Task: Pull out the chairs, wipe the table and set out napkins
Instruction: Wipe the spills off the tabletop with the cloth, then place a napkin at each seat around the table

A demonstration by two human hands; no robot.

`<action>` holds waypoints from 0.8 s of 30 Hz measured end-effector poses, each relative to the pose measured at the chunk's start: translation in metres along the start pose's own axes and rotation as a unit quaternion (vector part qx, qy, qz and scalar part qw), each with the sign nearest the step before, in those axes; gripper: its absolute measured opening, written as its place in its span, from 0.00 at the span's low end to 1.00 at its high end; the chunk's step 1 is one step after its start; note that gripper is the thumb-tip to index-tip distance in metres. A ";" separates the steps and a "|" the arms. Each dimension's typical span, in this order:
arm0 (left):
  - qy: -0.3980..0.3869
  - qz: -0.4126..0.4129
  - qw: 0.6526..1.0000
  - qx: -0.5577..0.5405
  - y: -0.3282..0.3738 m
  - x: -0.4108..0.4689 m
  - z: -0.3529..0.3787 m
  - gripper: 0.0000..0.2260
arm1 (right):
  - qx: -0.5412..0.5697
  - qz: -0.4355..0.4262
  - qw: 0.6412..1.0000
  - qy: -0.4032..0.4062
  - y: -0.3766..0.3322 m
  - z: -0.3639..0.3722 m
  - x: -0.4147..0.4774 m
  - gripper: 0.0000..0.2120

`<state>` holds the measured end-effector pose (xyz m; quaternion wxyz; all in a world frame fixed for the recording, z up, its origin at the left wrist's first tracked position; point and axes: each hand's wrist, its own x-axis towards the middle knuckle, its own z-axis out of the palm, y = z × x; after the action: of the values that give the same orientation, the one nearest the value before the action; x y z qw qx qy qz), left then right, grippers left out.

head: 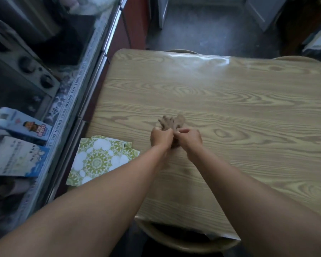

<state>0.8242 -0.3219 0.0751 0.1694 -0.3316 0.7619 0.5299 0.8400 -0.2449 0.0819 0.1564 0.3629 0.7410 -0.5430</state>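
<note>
Wood-grain table [230, 108] fills head view, glossy cover; counter [76, 108] runs along 9 o'clock side. Hands meet mid-table: left hand [160, 139] and right hand [190, 139] knuckle to knuckle, fingers curled tight round brown cloth [171, 121], bunched end poking out at 12 o'clock. Cloth looks soft, light, limp; wiping likely wants it spread under flat palm. Napkins [98, 160], green-patterned, fanned at 8 o'clock of hands on table corner: thin, flimsy, best pinched by edge. Chair [174, 242] at 6 o'clock, partly under table edge.

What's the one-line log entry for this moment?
step: cloth bunched over table | left hand: grips cloth | right hand: grips cloth | napkins: piled at table's left edge, not set out
</note>
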 end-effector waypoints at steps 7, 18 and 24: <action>0.045 0.103 0.985 -0.128 0.046 0.041 -0.105 0.16 | 0.055 -0.094 0.990 -0.090 -0.081 0.054 -0.008 0.23; 0.093 0.106 0.989 -0.035 -0.009 0.028 -0.189 0.16 | -0.067 -0.065 0.986 -0.135 -0.045 0.086 -0.032 0.09; 0.140 0.099 0.983 0.062 -0.058 0.012 -0.207 0.09 | -0.131 -0.031 0.981 -0.142 -0.008 0.092 -0.047 0.06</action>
<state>0.8747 -0.5292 0.1066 0.0277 -0.3147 0.8383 0.4443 0.8513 -0.3475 0.0838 0.2894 0.2353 0.7867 -0.4920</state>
